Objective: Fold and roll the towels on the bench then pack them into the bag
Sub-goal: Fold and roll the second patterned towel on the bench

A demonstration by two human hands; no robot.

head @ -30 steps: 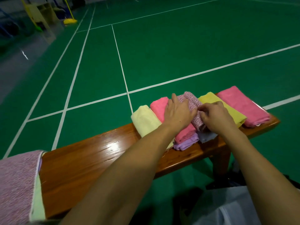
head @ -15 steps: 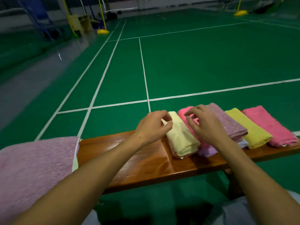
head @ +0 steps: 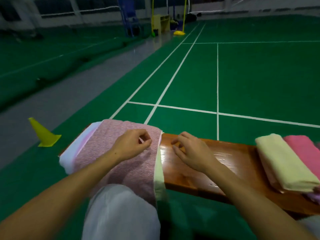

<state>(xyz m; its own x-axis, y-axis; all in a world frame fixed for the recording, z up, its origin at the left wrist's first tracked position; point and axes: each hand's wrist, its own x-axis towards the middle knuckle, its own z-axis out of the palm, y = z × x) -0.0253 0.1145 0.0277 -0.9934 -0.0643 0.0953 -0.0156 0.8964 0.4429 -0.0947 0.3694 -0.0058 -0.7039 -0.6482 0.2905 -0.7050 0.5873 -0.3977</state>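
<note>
A stack of flat towels lies on the left end of the wooden bench [head: 225,160]: a mauve towel [head: 124,163] on top, a pale green one [head: 159,172] showing at its right edge, and white and pink layers [head: 76,149] at its left. My left hand [head: 133,144] hovers over the mauve towel near its right edge, fingers loosely curled and holding nothing. My right hand [head: 190,153] hangs over the bare bench beside the stack with relaxed, spread fingers. Folded towels sit at the right: a pale yellow one [head: 284,161] and a pink one [head: 306,149]. No bag is in view.
A yellow cone [head: 45,134] stands on the floor left of the bench. My knee in white trousers [head: 121,208] is in front of the stack. A purple towel edge [head: 316,198] peeks out under the yellow one. Green court floor with white lines surrounds the bench.
The view has swung left. Both hands have left the folded towels at the right and moved to the flat stack at the bench's left end.
</note>
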